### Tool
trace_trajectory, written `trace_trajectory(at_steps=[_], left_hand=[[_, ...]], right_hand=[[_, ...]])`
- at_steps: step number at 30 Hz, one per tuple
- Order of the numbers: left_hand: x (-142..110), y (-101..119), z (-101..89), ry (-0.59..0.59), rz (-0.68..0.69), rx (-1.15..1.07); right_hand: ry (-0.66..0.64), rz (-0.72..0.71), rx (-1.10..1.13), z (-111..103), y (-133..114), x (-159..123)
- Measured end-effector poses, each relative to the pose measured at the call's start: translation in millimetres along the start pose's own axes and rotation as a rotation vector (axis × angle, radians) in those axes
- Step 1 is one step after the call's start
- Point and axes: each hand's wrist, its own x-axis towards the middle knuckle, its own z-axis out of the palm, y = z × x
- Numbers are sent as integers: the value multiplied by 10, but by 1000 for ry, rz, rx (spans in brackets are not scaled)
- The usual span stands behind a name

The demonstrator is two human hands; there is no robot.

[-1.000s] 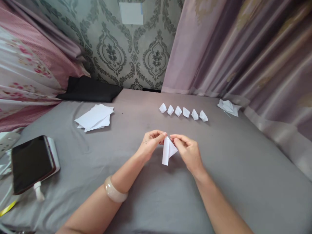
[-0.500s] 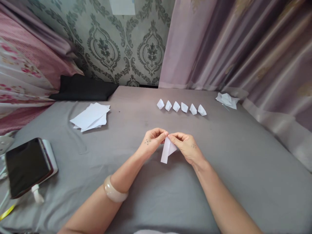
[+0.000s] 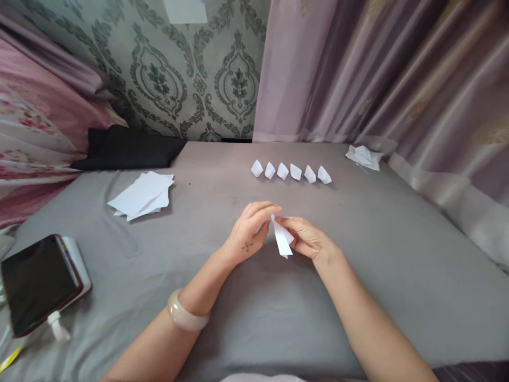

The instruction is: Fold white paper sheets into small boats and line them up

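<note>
A small folded white paper (image 3: 282,239) hangs at a tilt between my hands, its strip-like lower end pointing down toward me. Behind its right side the fingers of my right hand (image 3: 304,236) are closed on it, partly hidden by the paper. My left hand (image 3: 250,233) is at the paper's upper left, fingers stretched over the top edge and thumb apart from them. Whether the left fingertips touch the paper is hard to see. Beyond the hands, several small folded white paper shapes (image 3: 282,171) stand in a row on the grey cloth (image 3: 254,323).
A stack of white paper sheets (image 3: 141,195) lies to the left. More white paper pieces (image 3: 363,156) lie at the far right. A dark-screened device (image 3: 42,284) with a white cable plug (image 3: 58,326) is at the left edge. Folded black cloth (image 3: 127,148) sits near the wall.
My left hand has loosened from its pinch at the paper's top, its fingers now extended. The paper has turned, its lower end swinging right. The view has shifted slightly.
</note>
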Motion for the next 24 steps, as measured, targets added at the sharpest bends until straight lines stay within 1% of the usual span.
trace_trajectory(at_steps=[2, 5, 7, 9, 11, 12, 13, 14, 16, 17, 18, 19, 21, 22, 24], left_hand=[[-8, 12, -7, -62, 89, 18], [-26, 17, -17, -131, 97, -24], [-36, 22, -27, -167, 72, -45], [-39, 26, -27, -177, 35, -59], [-34, 21, -10, -140, -36, -85], [-29, 13, 2, -99, -90, -111], [-22, 2, 16, -52, -164, -151], [-13, -13, 28, -7, -257, -205], [4, -46, 40, 58, -460, -339], [13, -60, 41, 75, -545, -402], [19, -71, 39, 76, -606, -451], [24, -76, 37, 70, -641, -487], [27, -73, 36, 47, -659, -522], [26, -66, 39, 32, -662, -526], [19, -49, 54, 5, -673, -516]], right_hand=[[-16, 12, 31, -17, 14, 16], [-26, 60, 103, -16, 19, 14], [-38, 116, 151, -5, 6, -2], [-52, 174, 187, 3, -11, -17], [-63, 214, 185, -2, -24, -19], [-57, 208, 154, -11, -29, -15], [-24, 176, 102, -24, -34, -8], [45, 116, 32, -37, -39, -1], [236, -79, -130, -54, -52, 7], [309, -194, -207, -51, -58, 5], [336, -301, -279, -39, -62, -1], [316, -396, -343, -18, -60, -8], [205, -526, -438, 41, -37, -20], [191, -568, -453, 71, -15, -19], [226, -623, -448, 118, 37, -5]])
